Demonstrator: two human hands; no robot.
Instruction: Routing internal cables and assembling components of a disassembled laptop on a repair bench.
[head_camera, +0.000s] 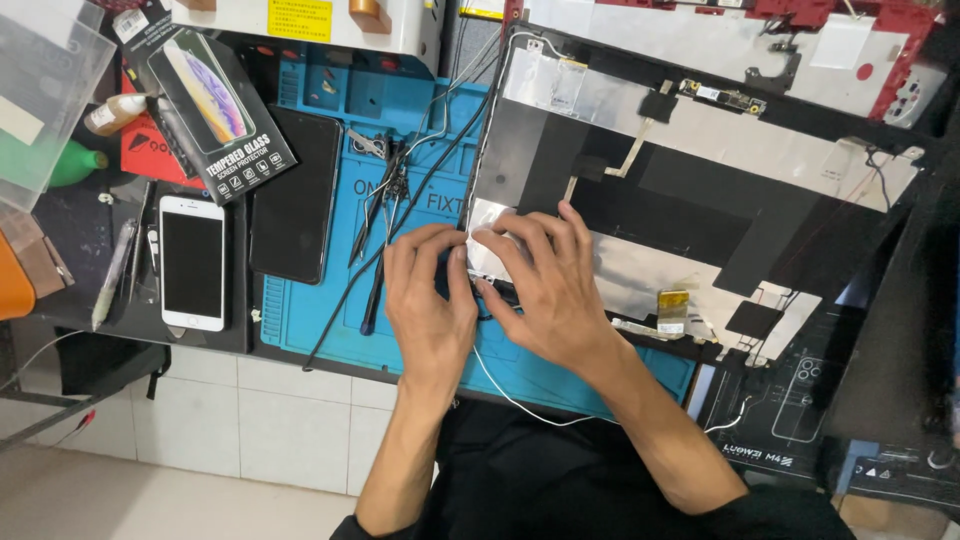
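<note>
Two bare hands, the left hand (430, 300) and the right hand (540, 290), slender, with long fingers and short, plain nails; no rings, watch or gloves on either; both forearms bare to the elbows; below the blue repair mat (320, 330), a black garment (540, 480) covers the torso, plain and unmarked.

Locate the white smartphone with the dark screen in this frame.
In the head view, the white smartphone with the dark screen lies face up at the left on a dark mat, beside a black phone and below a screen-protector box, well left of both hands.
</note>
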